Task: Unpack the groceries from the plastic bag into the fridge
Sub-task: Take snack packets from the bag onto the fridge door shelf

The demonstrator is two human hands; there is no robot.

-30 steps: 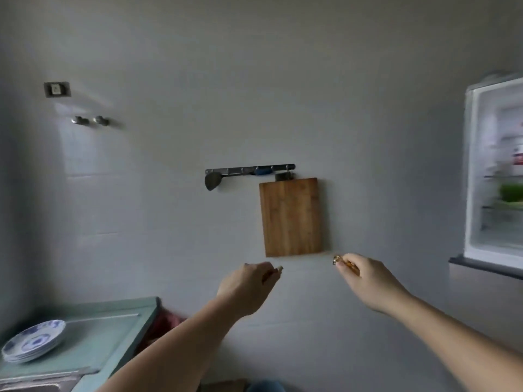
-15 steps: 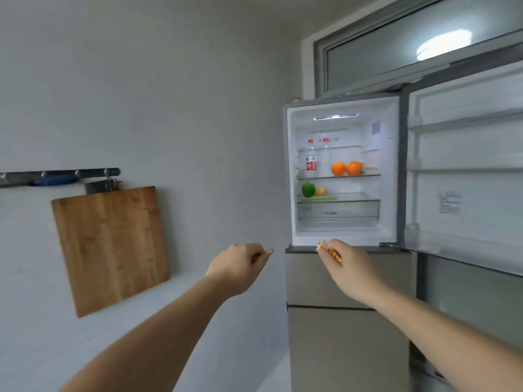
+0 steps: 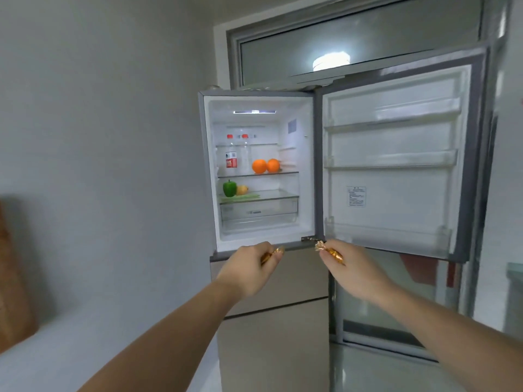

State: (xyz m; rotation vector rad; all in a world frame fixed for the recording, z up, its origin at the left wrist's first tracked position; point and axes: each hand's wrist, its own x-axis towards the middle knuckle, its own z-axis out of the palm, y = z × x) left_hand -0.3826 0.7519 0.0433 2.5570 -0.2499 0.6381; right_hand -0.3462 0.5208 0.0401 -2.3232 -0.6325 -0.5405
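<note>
The fridge [image 3: 210, 171] stands ahead with its upper door [image 3: 396, 176] swung open to the right. Inside, two water bottles [image 3: 231, 158] and two oranges [image 3: 266, 166] sit on the middle shelf; below them are a green pepper [image 3: 229, 188] and a yellow fruit [image 3: 242, 190]. My left hand [image 3: 249, 267] grips a gold-wrapped sweet [image 3: 273, 253] just below the compartment's bottom edge. My right hand [image 3: 353, 267] pinches another gold-wrapped sweet [image 3: 329, 251] near the door hinge. The plastic bag is out of view.
The door's shelves [image 3: 390, 162] hold nothing. A clear drawer [image 3: 259, 213] sits at the compartment's bottom. Closed lower drawers [image 3: 271, 292] are below my hands. A wooden board's edge [image 3: 14, 292] shows at far left on the grey wall; a window [image 3: 359, 41] is above.
My view has swung right from the wall and chopping board to face the fridge, which now looks nearer. Both hands keep their sweets and stay raised in front of me.
</note>
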